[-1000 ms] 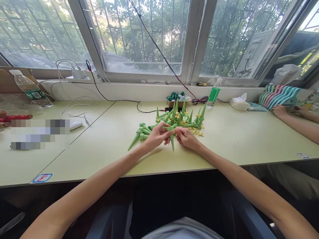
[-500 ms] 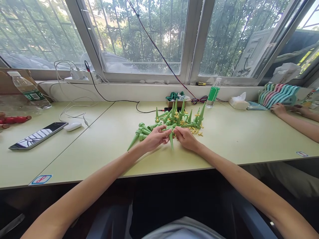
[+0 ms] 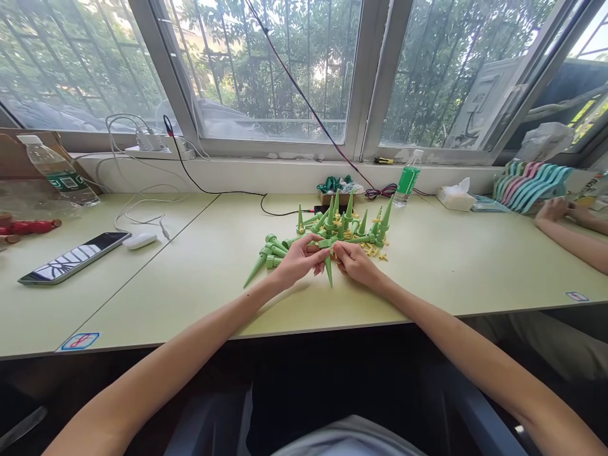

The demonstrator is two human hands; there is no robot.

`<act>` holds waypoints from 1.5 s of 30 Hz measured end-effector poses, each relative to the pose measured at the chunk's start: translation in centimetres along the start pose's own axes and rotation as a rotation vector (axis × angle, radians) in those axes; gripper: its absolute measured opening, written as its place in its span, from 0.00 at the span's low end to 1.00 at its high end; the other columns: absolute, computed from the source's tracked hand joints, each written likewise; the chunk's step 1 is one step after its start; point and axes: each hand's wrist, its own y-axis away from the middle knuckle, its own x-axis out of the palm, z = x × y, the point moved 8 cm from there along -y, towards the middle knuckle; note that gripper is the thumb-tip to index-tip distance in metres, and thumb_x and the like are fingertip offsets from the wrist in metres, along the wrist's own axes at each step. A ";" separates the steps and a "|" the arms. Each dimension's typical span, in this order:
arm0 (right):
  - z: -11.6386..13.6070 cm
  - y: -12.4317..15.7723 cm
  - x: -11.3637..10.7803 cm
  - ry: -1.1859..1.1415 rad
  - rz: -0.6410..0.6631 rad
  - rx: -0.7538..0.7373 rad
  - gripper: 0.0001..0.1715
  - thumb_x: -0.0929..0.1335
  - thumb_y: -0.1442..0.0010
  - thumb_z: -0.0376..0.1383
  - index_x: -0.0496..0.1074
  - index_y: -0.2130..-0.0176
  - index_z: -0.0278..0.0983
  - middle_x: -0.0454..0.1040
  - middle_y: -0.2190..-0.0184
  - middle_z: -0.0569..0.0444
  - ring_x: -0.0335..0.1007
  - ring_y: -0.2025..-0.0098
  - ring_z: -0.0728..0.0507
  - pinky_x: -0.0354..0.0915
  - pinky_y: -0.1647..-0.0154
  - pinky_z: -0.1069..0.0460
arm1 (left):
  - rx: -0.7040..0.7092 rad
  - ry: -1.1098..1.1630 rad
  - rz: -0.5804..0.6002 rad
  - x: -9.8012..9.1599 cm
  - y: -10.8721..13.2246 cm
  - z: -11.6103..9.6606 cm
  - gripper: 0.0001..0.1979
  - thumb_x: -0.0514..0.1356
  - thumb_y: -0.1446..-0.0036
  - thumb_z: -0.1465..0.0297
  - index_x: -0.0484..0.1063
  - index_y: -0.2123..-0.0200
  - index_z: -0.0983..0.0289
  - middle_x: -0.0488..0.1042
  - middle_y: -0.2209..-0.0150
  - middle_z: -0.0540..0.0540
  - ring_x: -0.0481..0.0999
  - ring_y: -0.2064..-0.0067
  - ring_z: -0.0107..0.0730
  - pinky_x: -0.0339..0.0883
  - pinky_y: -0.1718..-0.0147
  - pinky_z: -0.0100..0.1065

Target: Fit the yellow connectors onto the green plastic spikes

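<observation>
Between my hands a green plastic spike (image 3: 329, 271) points down toward me, its wider capped end up. My left hand (image 3: 300, 259) is closed round that capped end. Pinched fingers of my right hand (image 3: 354, 261) touch the spike's upper right side; what they grip is too small to make out. Just beyond my hands lies a pile of green spikes (image 3: 266, 253), several standing upright with tips up. Small yellow pieces (image 3: 382, 256) are scattered at the pile's right side.
A phone (image 3: 73, 258), a white mouse-shaped object (image 3: 140, 241) and cables lie on the left. Behind the pile are a small box (image 3: 339, 189) and a green-labelled bottle (image 3: 407, 180). At right are tissues (image 3: 456, 196), coloured hangers (image 3: 532, 183) and another person's hands (image 3: 553, 210).
My hands hold nearly the same pose, with the spike's tip shifted very slightly. The other person's hands at the right have drawn closer together and moved right.
</observation>
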 end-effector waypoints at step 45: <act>1.1 0.1 -0.1 0.172 0.017 -0.090 0.29 0.58 0.29 0.54 0.59 0.74 0.39 0.61 0.81 0.59 0.54 0.78 0.50 0.53 0.75 0.53 | -0.324 0.307 0.070 0.4 0.2 2.2 0.22 0.72 0.48 0.62 0.63 0.63 0.64 0.71 0.74 0.47 0.68 0.79 0.17 0.62 0.79 0.22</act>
